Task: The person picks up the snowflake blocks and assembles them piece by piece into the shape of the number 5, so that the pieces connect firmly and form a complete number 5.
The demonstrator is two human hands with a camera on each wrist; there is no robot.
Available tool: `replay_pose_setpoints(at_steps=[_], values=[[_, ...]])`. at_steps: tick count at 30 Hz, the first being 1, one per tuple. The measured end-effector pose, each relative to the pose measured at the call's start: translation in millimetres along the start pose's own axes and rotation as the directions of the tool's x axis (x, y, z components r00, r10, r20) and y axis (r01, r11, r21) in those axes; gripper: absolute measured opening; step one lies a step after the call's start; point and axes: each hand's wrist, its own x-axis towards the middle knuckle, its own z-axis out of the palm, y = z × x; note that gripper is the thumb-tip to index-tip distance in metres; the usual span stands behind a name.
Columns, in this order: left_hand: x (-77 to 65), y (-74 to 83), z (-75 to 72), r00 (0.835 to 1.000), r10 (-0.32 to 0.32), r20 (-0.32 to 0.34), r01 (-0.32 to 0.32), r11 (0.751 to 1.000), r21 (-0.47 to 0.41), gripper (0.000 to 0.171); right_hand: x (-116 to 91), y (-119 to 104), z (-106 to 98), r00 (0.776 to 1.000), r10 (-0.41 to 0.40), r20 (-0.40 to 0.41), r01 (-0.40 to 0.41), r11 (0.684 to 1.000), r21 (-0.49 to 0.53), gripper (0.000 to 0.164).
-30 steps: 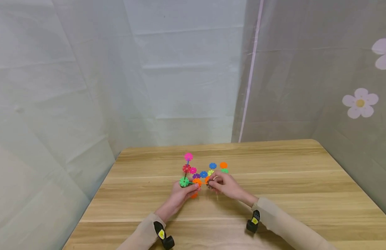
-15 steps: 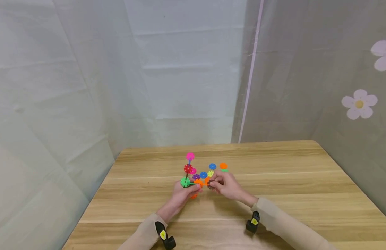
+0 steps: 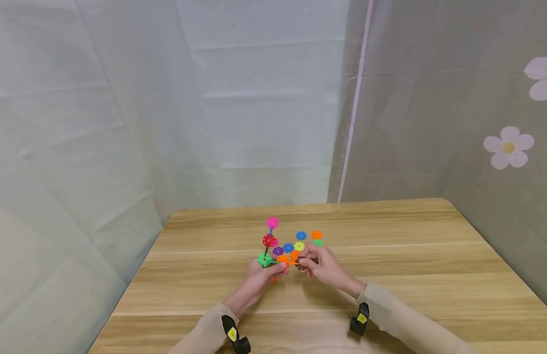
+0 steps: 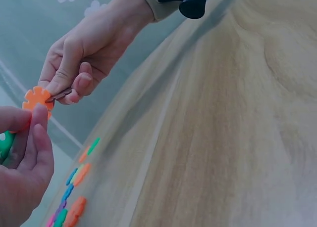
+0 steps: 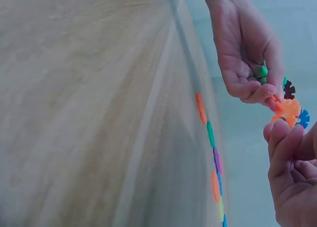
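My left hand (image 3: 255,278) pinches a chain of notched plastic snowflake discs by an orange disc (image 4: 37,96). From there the chain runs to a green disc (image 3: 264,259), then up through a red disc (image 3: 269,240) to a pink disc (image 3: 272,223) at the top. Between thumb and fingertips my right hand (image 3: 325,267) pinches a brown snowflake disc (image 4: 61,94), whose edge meets the orange disc in the left wrist view. Both hands are above the tabletop. In the right wrist view, the right fingers hide most of the brown disc.
Loose discs lie on the wooden table (image 3: 410,285) behind the hands, among them a purple disc (image 3: 278,250), a yellow disc (image 3: 299,246), a blue disc (image 3: 301,235) and an orange disc (image 3: 316,235). Pale curtains (image 3: 264,108) hang behind the table.
My left hand and the snowflake disc chain have shifted slightly right, towards the right hand. My right hand stays nearly in place, its grip on the brown disc unchanged.
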Motion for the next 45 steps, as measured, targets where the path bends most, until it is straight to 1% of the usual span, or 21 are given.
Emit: replay_pose_setpoints(at_steps=[5,10,13,16,19,21,23,26,30,33,36,39,41,45], values=[[-1.2,-1.1,-0.9,1.000,-0.001,-0.011,0.001,1.000,0.029,0.018,-1,2,1,1.000,0.000,0.012,0.000,1.000,-0.010,0.008],[0.9,-0.9,-6.3,1.000,-0.004,0.000,0.004,0.997,0.079,0.026,-2,4,2,0.997,-0.005,0.079,0.007,1.000,-0.023,0.010],[2.8,0.3,-11.3,0.999,-0.005,0.033,0.001,0.993,0.116,0.029,-4,2,1,0.992,-0.016,0.125,0.023,0.998,-0.058,0.011],[3.5,1.2,-16.0,0.997,-0.002,0.082,-0.010,0.989,0.146,0.027,-7,1,0,0.985,-0.027,0.173,0.045,0.994,-0.101,0.012],[3.7,1.2,-19.2,0.991,-0.009,0.133,-0.010,0.990,0.141,0.024,-9,1,-1,0.979,-0.021,0.202,0.049,0.990,-0.135,0.013],[3.8,0.8,-20.2,0.987,-0.024,0.158,0.003,0.992,0.127,0.028,-10,1,-1,0.978,-0.012,0.208,0.044,0.988,-0.148,0.013],[4.4,0.4,-20.9,0.983,-0.036,0.180,0.018,0.994,0.104,0.035,-12,0,-1,0.980,0.002,0.198,0.031,0.987,-0.160,0.012],[6.3,-0.5,-21.4,0.977,-0.053,0.205,0.043,0.998,0.055,0.043,-12,-1,0,0.985,0.008,0.172,0.017,0.990,-0.143,0.013],[9.4,-1.8,-21.2,0.973,-0.061,0.221,0.063,0.998,-0.002,0.039,-12,-2,1,0.990,0.016,0.139,-0.006,0.997,-0.074,0.015],[8.9,-2.3,-19.4,0.971,-0.069,0.231,0.075,0.997,-0.017,0.039,-12,-2,3,0.993,0.032,0.112,-0.028,0.999,-0.037,0.015],[7.0,-4.3,-15.8,0.961,-0.085,0.264,0.091,0.996,-0.014,0.044,-12,-2,4,0.996,0.046,0.082,-0.044,0.999,-0.024,0.015],[4.7,-7.7,-11.1,0.952,-0.108,0.286,0.109,0.994,0.012,0.040,-11,-3,6,0.997,0.058,0.057,-0.057,0.998,-0.024,0.016],[3.5,-10.4,-7.7,0.953,-0.123,0.276,0.118,0.992,0.035,0.034,-10,-4,7,0.997,0.068,0.039,-0.067,0.998,-0.022,0.017],[1.4,-14.8,-1.6,0.963,-0.141,0.230,0.130,0.989,0.065,0.024,-8,-4,9,0.997,0.073,0.007,-0.072,0.997,-0.014,0.017]])
